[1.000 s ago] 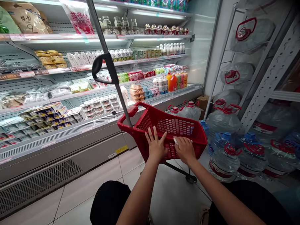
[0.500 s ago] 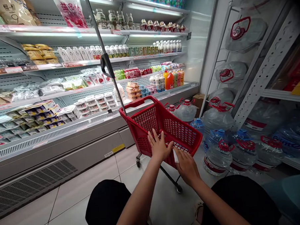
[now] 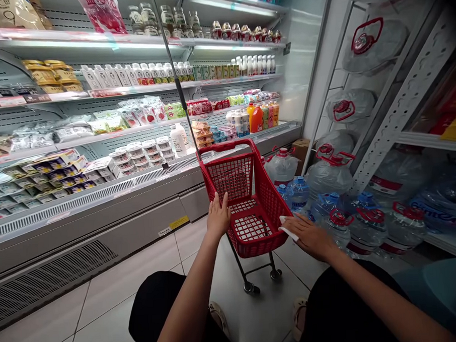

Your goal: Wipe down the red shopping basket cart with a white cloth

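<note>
In the head view, the right hand (image 3: pixel 312 236) covers much of a folded white cloth (image 3: pixel 289 230), so the cloth's full shape and the right thumb's grip are hidden. The hand holds the cloth under its fingers at the near right corner of the red cart (image 3: pixel 262 248). The left hand (image 3: pixel 218 217) holds nothing visible; its fingers are spread and extended at the cart's left rim, and whether they press on it is hard to tell. The upper end of the metal pole (image 3: pixel 169 55) is cut off, as is the top of a pink-printed pouch (image 3: pixel 102 15) on the far left. Print on most packages is too small to read.

The cart looks like moulded plastic, its walls and floor pierced by a grid of openings; the pole is slim and dark, rising from its far left corner. Clear, rounded water jugs (image 3: pixel 338 226) with red handles stand to the right, beside perforated white metal uprights (image 3: pixel 399 103).

The cart stands on pale tiles (image 3: pixel 113 307) in front of the person, near a long chilled case (image 3: pixel 150 204). It is evenly red, slightly glossy, with a tapered basket and small dark wheels (image 3: pixel 251 288).
</note>
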`<state>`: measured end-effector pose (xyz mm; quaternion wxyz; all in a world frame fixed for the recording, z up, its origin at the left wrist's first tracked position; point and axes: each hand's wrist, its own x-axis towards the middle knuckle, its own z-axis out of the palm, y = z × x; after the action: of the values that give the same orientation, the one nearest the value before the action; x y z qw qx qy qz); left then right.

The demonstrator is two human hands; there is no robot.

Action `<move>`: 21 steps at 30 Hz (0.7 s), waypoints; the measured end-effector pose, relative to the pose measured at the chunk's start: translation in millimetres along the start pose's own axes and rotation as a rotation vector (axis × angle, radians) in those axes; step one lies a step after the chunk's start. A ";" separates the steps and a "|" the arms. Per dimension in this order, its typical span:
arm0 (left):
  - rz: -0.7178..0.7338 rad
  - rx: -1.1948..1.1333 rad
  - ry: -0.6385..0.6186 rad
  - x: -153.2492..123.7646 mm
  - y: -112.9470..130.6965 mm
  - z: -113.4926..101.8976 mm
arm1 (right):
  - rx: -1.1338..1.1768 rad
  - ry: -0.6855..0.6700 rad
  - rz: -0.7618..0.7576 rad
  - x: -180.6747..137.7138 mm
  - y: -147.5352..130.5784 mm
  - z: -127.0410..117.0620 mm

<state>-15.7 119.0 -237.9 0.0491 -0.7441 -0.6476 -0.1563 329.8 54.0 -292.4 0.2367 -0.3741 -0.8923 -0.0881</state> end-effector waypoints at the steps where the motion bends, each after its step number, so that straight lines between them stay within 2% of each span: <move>1: -0.011 0.006 0.012 0.7 -0.5 -0.4 | -0.007 -0.005 0.011 1.5 -4.5 0.9; 4: -0.014 0.021 0.056 -0.1 7.7 0.1 | -0.005 0.000 0.059 11.4 -43.3 10.9; 7: 0.059 0.020 0.088 -13.0 33.3 8.4 | 0.029 -0.027 0.016 23.6 -87.4 22.0; 10: 0.147 -0.054 0.034 -35.1 59.6 20.2 | 0.070 -0.087 -0.087 29.3 -102.0 22.0; 13: 0.170 -0.107 -0.018 -51.9 63.1 21.8 | 0.129 -0.143 -0.155 24.3 -83.9 8.3; 17: 0.306 -0.103 -0.028 -55.9 38.1 7.1 | 0.168 -0.176 -0.216 17.6 -42.7 -13.9; 21: 0.443 -0.078 -0.043 -53.1 18.3 -5.8 | 0.116 -0.131 -0.194 36.2 -10.2 -13.0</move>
<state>-4.8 64.2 -245.8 0.0394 -0.8727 -0.4627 -0.1507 305.2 65.1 -263.2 0.1894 -0.2765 -0.9415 -0.0342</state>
